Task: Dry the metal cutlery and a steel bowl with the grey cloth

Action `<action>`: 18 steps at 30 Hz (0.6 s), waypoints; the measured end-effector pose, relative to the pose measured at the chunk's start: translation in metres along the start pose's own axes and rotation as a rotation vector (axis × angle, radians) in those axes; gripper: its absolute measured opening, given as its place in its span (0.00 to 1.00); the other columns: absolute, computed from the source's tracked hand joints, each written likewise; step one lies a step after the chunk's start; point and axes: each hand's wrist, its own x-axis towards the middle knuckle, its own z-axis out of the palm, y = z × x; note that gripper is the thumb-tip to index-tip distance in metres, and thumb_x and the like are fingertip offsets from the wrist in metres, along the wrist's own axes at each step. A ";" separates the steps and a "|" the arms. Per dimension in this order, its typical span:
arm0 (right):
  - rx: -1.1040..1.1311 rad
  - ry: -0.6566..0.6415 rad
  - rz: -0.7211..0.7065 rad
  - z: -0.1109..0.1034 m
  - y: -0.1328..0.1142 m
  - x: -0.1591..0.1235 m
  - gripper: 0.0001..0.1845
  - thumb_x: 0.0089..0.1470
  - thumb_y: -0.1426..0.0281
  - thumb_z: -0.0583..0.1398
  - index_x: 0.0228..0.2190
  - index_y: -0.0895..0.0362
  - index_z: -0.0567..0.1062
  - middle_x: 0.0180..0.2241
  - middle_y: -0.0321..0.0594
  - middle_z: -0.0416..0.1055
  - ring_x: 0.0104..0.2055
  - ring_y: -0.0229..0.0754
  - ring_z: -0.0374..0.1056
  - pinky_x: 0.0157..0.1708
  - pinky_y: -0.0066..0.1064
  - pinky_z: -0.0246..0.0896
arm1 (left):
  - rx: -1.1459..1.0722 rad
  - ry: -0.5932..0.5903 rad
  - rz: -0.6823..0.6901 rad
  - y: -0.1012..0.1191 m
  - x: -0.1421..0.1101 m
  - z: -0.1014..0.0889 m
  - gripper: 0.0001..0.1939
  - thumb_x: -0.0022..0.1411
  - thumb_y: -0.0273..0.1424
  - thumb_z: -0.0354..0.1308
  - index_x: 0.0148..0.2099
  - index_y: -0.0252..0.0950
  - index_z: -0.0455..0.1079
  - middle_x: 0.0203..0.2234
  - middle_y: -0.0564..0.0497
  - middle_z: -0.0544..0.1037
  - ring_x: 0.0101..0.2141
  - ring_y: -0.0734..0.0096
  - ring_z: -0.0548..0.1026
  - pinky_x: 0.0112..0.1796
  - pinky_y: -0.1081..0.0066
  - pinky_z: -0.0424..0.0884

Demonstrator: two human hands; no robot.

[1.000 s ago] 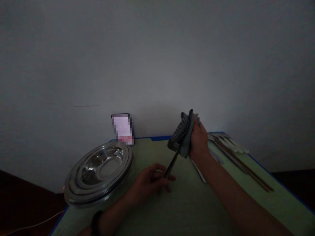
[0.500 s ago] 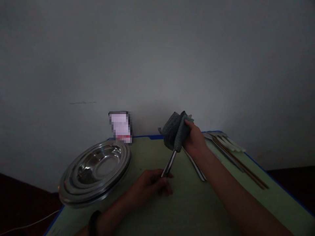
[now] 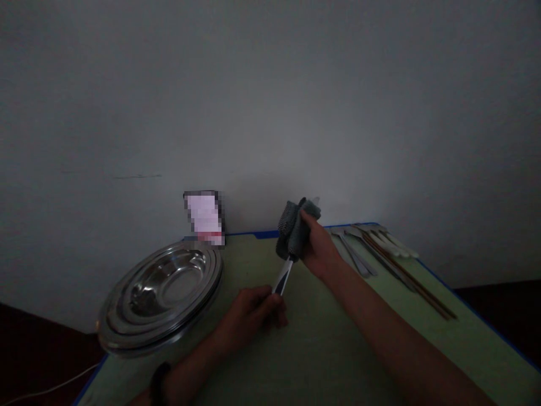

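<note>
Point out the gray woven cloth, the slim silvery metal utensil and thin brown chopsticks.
Gray woven cloth (image 3: 292,233), head view: bunched middle.
Slim silvery metal utensil (image 3: 282,277), head view: bare part below cloth.
Thin brown chopsticks (image 3: 411,276), head view: about mid-length.

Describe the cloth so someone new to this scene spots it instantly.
Find the pale green table by the grey wall. Above it, right of the stacked metal dishes, the right hand holds the cloth around a metal utensil, whose near end the left hand grips. The cloth is dull grey, bunched and textured, unlike the shiny utensil and dishes.
</note>
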 end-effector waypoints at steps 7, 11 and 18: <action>-0.021 -0.137 -0.119 -0.003 0.028 0.002 0.08 0.52 0.71 0.56 0.35 0.57 0.73 0.32 0.37 0.77 0.36 0.39 0.72 0.40 0.32 0.66 | -0.062 0.096 -0.006 0.002 0.001 0.002 0.19 0.60 0.44 0.48 0.29 0.34 0.66 0.18 0.54 0.72 0.19 0.76 0.66 0.21 0.77 0.61; -0.235 -0.043 -0.298 -0.012 0.058 0.001 0.16 0.51 0.58 0.57 0.35 0.57 0.73 0.32 0.38 0.76 0.37 0.41 0.71 0.37 0.31 0.64 | -0.031 0.205 -0.023 0.002 0.000 0.001 0.19 0.59 0.44 0.48 0.28 0.34 0.67 0.17 0.54 0.71 0.19 0.76 0.66 0.21 0.77 0.61; -0.552 0.051 -0.353 -0.029 0.084 -0.005 0.24 0.47 0.52 0.57 0.32 0.61 0.73 0.30 0.43 0.75 0.35 0.44 0.70 0.33 0.31 0.62 | 0.076 0.291 -0.035 0.002 0.001 -0.002 0.18 0.59 0.42 0.48 0.29 0.35 0.69 0.16 0.56 0.72 0.18 0.75 0.67 0.20 0.77 0.61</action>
